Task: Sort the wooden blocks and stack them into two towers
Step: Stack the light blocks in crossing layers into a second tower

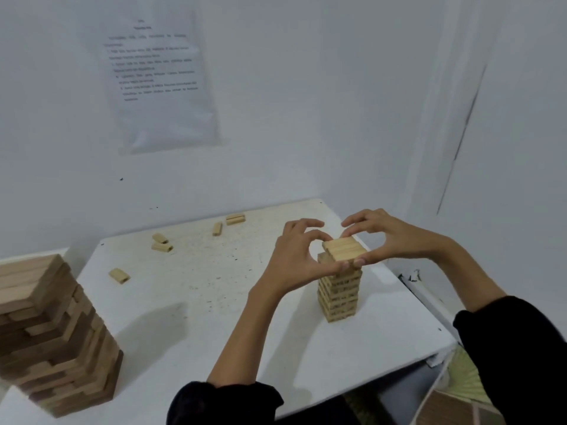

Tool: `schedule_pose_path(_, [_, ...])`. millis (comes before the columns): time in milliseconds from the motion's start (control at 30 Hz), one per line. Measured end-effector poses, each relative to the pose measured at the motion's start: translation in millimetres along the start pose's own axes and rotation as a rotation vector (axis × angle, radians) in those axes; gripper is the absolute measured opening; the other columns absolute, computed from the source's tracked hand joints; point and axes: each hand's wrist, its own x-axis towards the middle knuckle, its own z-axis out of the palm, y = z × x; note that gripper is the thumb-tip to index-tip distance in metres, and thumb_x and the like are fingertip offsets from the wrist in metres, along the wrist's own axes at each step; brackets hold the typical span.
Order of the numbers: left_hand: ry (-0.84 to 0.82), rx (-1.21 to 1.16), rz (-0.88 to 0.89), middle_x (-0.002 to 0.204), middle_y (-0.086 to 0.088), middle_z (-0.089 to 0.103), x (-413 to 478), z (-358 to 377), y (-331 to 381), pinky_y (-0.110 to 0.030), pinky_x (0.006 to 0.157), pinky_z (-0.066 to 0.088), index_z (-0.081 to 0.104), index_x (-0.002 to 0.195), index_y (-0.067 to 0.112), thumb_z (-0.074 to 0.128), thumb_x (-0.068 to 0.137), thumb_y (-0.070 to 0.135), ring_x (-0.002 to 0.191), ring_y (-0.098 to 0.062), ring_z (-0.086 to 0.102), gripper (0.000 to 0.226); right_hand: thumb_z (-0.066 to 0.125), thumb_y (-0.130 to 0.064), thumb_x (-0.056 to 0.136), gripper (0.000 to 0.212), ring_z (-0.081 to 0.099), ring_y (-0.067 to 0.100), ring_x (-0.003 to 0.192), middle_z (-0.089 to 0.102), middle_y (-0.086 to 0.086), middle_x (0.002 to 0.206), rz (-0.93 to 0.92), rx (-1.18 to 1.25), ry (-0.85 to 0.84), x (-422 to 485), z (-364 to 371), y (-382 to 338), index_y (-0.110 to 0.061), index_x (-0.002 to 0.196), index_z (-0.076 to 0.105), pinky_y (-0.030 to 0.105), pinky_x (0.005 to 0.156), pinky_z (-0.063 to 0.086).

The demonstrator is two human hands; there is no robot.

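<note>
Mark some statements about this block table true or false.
1. The left hand and right hand both grip the top layer of the small pale wooden block tower. True.
2. The large brown wooden block tower stands right of the hands. False: it stands left of them.
3. Loose pale wooden blocks lie on the white table. True.
4. The printed paper sheet lies on the table. False: it hangs on the white wall.

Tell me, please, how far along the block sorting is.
Done: the large tower stands at left, and the small tower is many layers high. In hand: the left hand and right hand grip its top layer. Left: several loose blocks on the table.
</note>
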Motion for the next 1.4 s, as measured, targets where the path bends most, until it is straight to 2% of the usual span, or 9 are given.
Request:
schedule_pose_path(267, [0.032, 0.033, -0.035, 0.131, 0.016, 0.047, -1.1, 11.6, -7.9, -0.035, 0.101, 0.031, 0.064, 0.106, 0.032, 0.051, 0.053, 0.079, 0.122, -0.001, 0.029, 0.071, 0.070, -0.050, 0.062, 0.050, 0.028, -0.001, 0.122, 0.040, -0.024, 0.127, 0.011, 0.056, -0.032, 9.5, 6.5, 7.8, -0.045, 0.109, 0.056, 0.005, 0.090, 0.027])
schedule_pose_path(400, [0.022, 0.043, -0.065, 0.131, 0.014, 0.047, -4.9, 10.6, -9.5, -0.038, 0.103, 0.033, 0.064, 0.108, 0.030, 0.067, 0.061, 0.070, 0.124, -0.004, 0.031, 0.062, 0.073, -0.047, 0.066, 0.047, 0.028, 0.003, 0.125, 0.041, -0.017, 0.131, 0.000, 0.088, -0.060, 12.4, 10.2, 7.8, -0.046, 0.109, 0.056, 0.008, 0.092, 0.027])
schedule_pose_path(533, [-0.014, -0.035, -0.107, 0.134, 0.015, 0.044, -12.5, 10.7, -4.7, -0.033, 0.104, 0.031, 0.058, 0.118, 0.032, 0.056, 0.052, 0.079, 0.125, -0.002, 0.030, 0.081, 0.073, -0.050, 0.062, 0.060, 0.030, -0.001, 0.125, 0.040, -0.021, 0.132, 0.019, 0.115, -0.050, 10.0, 13.4, 10.1, -0.046, 0.117, 0.052, 0.009, 0.095, 0.028])
schedule_pose_path(667, [-0.033, -0.432, -0.300, 0.153, 0.015, 0.020, -23.4, 11.9, 4.6, -0.030, 0.109, 0.020, 0.024, 0.146, 0.033, 0.045, 0.071, 0.072, 0.133, 0.000, 0.021, 0.087, 0.058, -0.082, 0.055, 0.095, 0.033, -0.006, 0.127, 0.035, -0.024, 0.140, 0.086, 0.326, 0.138, -2.3, 20.1, 7.6, -0.041, 0.138, 0.035, 0.021, 0.105, 0.029])
schedule_pose_path(800, [0.108, -0.905, -0.464, 0.157, 0.016, 0.005, -30.3, 17.5, 36.5, -0.030, 0.116, 0.005, 0.009, 0.150, 0.032, 0.012, 0.085, 0.067, 0.142, -0.001, 0.007, 0.073, 0.019, -0.071, 0.083, 0.078, 0.030, 0.004, 0.136, 0.035, -0.014, 0.148, 0.200, 0.714, 0.423, -7.1, 58.1, -6.1, -0.026, 0.145, 0.031, 0.032, 0.114, 0.024])
schedule_pose_path(900, [0.019, -1.003, -0.446, 0.133, 0.029, 0.017, -31.1, 20.2, 58.5, -0.022, 0.108, 0.014, 0.012, 0.147, 0.028, -0.003, 0.094, 0.053, 0.122, 0.008, 0.023, 0.060, 0.017, -0.071, 0.079, 0.080, 0.028, 0.001, 0.136, 0.034, -0.016, 0.148, 0.246, 0.915, 0.408, -3.9, 82.9, -17.3, -0.028, 0.145, 0.032, 0.034, 0.117, 0.018])
schedule_pose_path(967, [-0.034, -1.032, -0.439, 0.117, 0.016, 0.036, -30.5, 26.0, 63.7, -0.017, 0.094, 0.025, 0.019, 0.145, 0.026, -0.006, 0.094, 0.053, 0.103, 0.008, 0.039, 0.063, 0.019, -0.074, 0.077, 0.080, 0.028, 0.004, 0.137, 0.035, -0.016, 0.148, 0.289, 0.974, 0.433, -1.0, 89.6, -21.0, -0.031, 0.142, 0.038, 0.037, 0.118, 0.016])
schedule_pose_path(1167, [-0.055, -1.030, -0.462, 0.111, 0.012, 0.057, -26.5, 35.6, 60.3, -0.007, 0.065, 0.042, 0.047, 0.111, 0.039, -0.006, 0.088, 0.063, 0.079, 0.016, 0.058, 0.062, 0.020, -0.072, 0.074, 0.079, 0.032, 0.010, 0.137, 0.039, -0.014, 0.147, 0.328, 1.044, 0.482, 0.1, 91.6, -32.2, -0.031, 0.139, 0.042, 0.042, 0.117, 0.020])
schedule_pose_path(1400, [-0.016, -1.058, -0.502, 0.095, 0.026, 0.044, -30.1, 29.4, 72.1, -0.025, 0.091, 0.031, 0.019, 0.147, 0.026, -0.006, 0.093, 0.054, 0.079, 0.014, 0.046, 0.066, 0.019, -0.068, 0.080, 0.075, 0.038, 0.009, 0.133, 0.044, -0.014, 0.143, 0.343, 1.016, 0.498, -0.3, 90.2, -36.9, -0.030, 0.141, 0.038, 0.037, 0.115, 0.022])
